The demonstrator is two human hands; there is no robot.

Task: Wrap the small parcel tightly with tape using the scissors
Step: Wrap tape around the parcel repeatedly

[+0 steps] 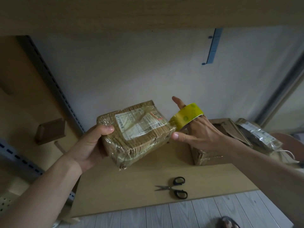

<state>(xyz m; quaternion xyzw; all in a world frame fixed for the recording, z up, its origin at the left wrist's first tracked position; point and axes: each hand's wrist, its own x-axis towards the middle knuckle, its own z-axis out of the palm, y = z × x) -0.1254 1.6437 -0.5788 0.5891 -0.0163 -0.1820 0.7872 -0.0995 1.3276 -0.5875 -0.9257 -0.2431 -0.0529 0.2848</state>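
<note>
1. Pale wall (pixel 131 63) and a slotted metal shelf upright (pixel 49 76) at 9 o'clock stand behind a light wooden tabletop (pixel 131 186).
2. At 8 o'clock of the parcel, the left hand (pixel 92 145) keeps a clenched grip on its left end, thumb over the top edge. It holds it tilted in the air above the tabletop.
3. The parcel (pixel 136 134) is a small brick-shaped corrugated box. It is skinned in wrinkled glossy film over a printed label. It looks light and stiff. The film is probably slick, so the ends and corners seem the safest holds.
4. Black-handled scissors (pixel 174 188) lie flat at 5 o'clock, blades slightly apart, untouched.
5. A yellow-green tape roll (pixel 187 116) sits at 3 o'clock, with a strip running to the parcel's right corner.
6. The right hand (pixel 202 134) has a released grip. Straight fingers are threaded through the roll's core, and the thumb presses that corner.
7. Opened cardboard boxes (pixel 207 155) rest further toward 3 o'clock.
</note>
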